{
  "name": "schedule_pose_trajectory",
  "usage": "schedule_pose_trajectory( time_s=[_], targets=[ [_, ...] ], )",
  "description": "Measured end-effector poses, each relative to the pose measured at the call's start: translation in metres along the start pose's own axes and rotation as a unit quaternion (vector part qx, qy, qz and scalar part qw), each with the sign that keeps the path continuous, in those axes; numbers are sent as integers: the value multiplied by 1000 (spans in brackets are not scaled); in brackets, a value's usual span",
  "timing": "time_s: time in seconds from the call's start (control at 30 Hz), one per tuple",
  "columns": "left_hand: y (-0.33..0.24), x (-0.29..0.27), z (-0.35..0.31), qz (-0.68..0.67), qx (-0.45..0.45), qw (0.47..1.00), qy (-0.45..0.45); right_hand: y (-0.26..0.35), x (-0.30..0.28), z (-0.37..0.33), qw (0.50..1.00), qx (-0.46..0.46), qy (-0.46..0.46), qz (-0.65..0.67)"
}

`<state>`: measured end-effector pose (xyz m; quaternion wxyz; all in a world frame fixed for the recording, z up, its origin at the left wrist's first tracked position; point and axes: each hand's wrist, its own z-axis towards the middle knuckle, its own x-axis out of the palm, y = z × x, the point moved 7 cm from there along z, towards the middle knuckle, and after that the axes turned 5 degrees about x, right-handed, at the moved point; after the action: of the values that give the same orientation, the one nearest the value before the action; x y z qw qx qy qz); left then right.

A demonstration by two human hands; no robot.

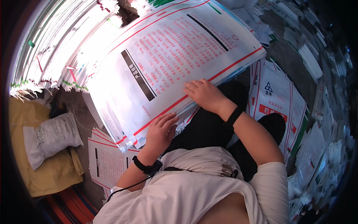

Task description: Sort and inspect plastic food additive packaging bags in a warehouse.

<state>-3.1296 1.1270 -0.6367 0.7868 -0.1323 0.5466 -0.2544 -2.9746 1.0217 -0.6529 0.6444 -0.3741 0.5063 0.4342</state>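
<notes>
A thick stack of flat white sacks with red stripes, black bars and red print lies slanted in front of me, across my dark-clad legs. My left hand rests at its near edge, fingers extended onto the top sack and thumb just below the edge. Farther right along the same edge, my right hand lies flat on the top sack with its fingers loosely bent. Neither hand visibly grips a sack. Each wrist wears a black band.
Tall bright stacks of folded sacks stand at the far left. A stuffed white bag sits on yellow sacking. More printed sacks lie on the floor at left, and another sack at right. Loose piles line the right side.
</notes>
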Motion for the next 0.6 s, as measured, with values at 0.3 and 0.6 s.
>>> schedule_pose_trajectory(
  time_s=[0.3,0.6],
  targets=[
    [7,10,-4,-33,3,999,15,5,12,1,997,-8,8,-76],
    [1,5,-9,-45,-5,999,13,4,2,-2,1000,-29,0,-7]
  ],
)
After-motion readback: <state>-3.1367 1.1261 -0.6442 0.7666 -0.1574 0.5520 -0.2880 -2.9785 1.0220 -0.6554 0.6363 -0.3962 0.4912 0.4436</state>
